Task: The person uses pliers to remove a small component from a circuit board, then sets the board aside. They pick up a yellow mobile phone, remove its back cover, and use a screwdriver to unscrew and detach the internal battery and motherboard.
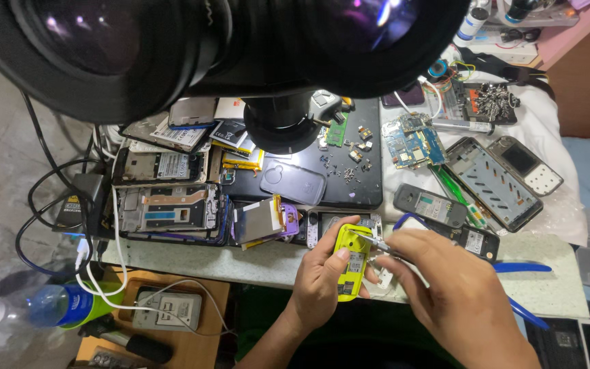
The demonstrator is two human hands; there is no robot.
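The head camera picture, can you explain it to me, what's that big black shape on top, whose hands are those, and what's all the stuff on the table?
There is one picture, from a camera worn on a person's head, looking down at their own two hands. The big dark shape across the top is part of some optical device close to the camera; a black lens barrel points down at the bench. The left hand holds a small yellow phone body, opened up. The right hand holds a thin metal tool with its tip at the phone. On the bench lie opened phone frames, a blue circuit board, a grey back cover, small loose parts and white cables.
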